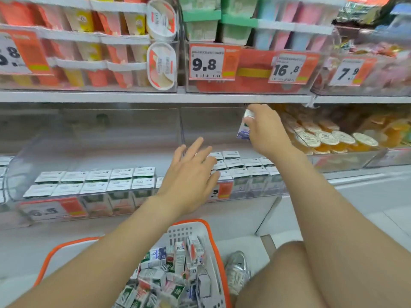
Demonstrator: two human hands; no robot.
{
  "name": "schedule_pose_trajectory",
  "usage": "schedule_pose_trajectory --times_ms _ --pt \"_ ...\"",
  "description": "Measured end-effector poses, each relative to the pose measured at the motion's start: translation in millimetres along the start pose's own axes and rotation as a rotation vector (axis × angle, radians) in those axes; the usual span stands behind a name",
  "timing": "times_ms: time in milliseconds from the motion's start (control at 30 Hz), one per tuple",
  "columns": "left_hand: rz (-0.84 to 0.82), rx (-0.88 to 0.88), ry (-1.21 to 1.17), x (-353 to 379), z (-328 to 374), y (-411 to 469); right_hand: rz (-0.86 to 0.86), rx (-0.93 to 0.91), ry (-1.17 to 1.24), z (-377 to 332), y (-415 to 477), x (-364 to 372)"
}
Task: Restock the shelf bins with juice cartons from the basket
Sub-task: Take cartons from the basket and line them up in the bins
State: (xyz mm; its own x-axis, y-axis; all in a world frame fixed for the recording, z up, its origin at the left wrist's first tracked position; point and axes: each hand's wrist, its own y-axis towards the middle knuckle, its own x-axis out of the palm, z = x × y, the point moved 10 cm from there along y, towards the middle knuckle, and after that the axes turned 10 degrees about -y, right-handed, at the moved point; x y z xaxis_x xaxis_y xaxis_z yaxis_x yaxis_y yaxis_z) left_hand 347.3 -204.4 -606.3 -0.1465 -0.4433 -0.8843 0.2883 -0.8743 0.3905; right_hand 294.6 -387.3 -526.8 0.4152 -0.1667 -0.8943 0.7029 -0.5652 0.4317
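Observation:
My right hand [265, 130] grips a small juice carton [244, 127] with blue print, held up above the right clear shelf bin [251, 185]. That bin holds rows of upright cartons [242, 167]. My left hand [191, 174] hovers with fingers spread over the front rim of the same bin, holding nothing. The left clear bin [17, 174] holds two rows of white-topped cartons [95, 181]. Below, a white basket with an orange rim [213, 236] holds several loose cartons [173, 270].
An upper shelf [155, 96] carries bins of cups and tubs with price tags reading 9.8, 16.8 and 7.9. A bin of orange jelly cups [329, 136] stands right of my right hand. My knee [289, 274] and a silver shoe [238, 267] are beside the basket.

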Motion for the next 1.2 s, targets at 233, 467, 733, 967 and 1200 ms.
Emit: schedule_pose_trajectory --times_ms 233,467,733,967,1200 --pt "0.03 -0.065 0.177 14 3 0 -0.444 -0.052 -0.073 43 -18 78" --pt "0.026 -0.034 0.171 15 3 -4 -0.605 -0.04 -0.086 30 -26 93" --pt "0.056 0.032 -0.099 0 -1 -10 -0.341 -0.083 0.121 -52 -40 16" --pt "0.445 0.024 -0.187 -47 -28 -113 -0.757 -0.375 0.149 -163 -133 43" --pt "-0.165 -0.25 -0.243 88 -103 -212 -1.195 -0.607 -0.125 -219 -244 151"
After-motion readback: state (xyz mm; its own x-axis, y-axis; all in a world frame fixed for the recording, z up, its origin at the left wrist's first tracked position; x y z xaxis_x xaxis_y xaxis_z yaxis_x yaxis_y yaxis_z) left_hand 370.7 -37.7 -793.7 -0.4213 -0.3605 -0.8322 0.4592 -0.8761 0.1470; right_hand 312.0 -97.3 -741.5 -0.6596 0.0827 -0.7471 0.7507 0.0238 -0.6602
